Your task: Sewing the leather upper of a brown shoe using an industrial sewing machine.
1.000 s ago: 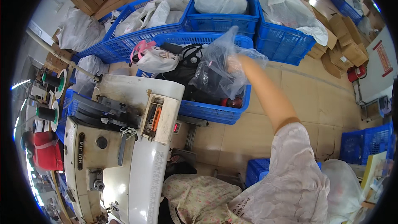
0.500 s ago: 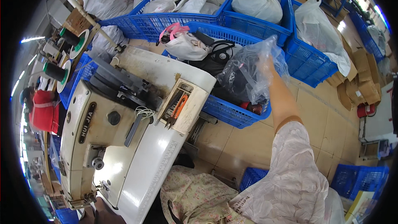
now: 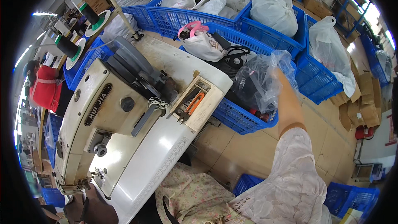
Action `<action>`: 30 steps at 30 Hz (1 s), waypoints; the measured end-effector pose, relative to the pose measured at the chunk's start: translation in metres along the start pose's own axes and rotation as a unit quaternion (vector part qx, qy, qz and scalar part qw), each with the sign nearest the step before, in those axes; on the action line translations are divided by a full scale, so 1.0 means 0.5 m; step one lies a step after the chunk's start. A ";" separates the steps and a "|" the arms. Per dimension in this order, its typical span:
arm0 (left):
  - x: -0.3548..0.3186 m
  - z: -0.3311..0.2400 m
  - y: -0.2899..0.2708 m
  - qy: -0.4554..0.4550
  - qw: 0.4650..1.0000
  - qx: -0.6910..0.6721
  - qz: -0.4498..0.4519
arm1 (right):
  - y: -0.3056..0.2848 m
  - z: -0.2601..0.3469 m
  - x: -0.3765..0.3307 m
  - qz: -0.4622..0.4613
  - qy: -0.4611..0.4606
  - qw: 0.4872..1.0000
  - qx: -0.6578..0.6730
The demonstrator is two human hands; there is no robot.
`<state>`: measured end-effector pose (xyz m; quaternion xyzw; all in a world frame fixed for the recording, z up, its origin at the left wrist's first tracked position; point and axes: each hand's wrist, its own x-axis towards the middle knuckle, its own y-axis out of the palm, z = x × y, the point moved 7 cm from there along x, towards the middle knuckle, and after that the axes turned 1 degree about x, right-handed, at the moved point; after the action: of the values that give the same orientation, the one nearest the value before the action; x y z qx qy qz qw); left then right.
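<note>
My right arm stretches forward over a blue crate (image 3: 242, 120) beside the sewing table. My right hand (image 3: 275, 74) is in or against a crumpled clear plastic bag (image 3: 255, 81) at the crate's right end; the plastic covers its fingers, so its grip is hidden. Dark items lie under the bag. Next to it in the crate are a coil of black strap (image 3: 236, 59) and a white bag (image 3: 203, 46) with pink handles. My left hand is out of view. Brown material (image 3: 93, 209) hangs at the machine's needle end.
An industrial sewing machine (image 3: 105, 99) on a white table (image 3: 159, 141) fills the left. Its tray holds orange-handled snippers (image 3: 195, 103). Blue crates with white bags (image 3: 273, 12) line the back. Cardboard (image 3: 365, 103) leans at right. A person in red (image 3: 46, 85) sits far left.
The whole view has shifted, so the machine and crates appear farther right and lower. My right hand stays at the clear bag, whose folds have changed shape and sunk a little.
</note>
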<state>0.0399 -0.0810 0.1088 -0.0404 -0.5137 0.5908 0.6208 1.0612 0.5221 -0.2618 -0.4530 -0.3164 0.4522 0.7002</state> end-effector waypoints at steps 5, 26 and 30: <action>0.011 0.006 -0.104 -0.023 0.995 0.085 0.039 | 0.137 0.200 -0.106 0.097 -0.064 0.993 0.027; 0.018 0.010 -0.047 -0.035 0.997 0.034 0.058 | 0.087 0.229 -0.206 0.126 0.022 0.989 0.079; 0.004 0.027 -0.071 -0.020 0.997 0.057 0.041 | 0.027 0.267 -0.230 0.119 0.103 0.982 0.103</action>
<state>0.0549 -0.0977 0.1395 -0.0144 -0.4899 0.6449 0.5865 0.8979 0.4654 -0.2259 -0.4573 -0.1382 0.5134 0.7129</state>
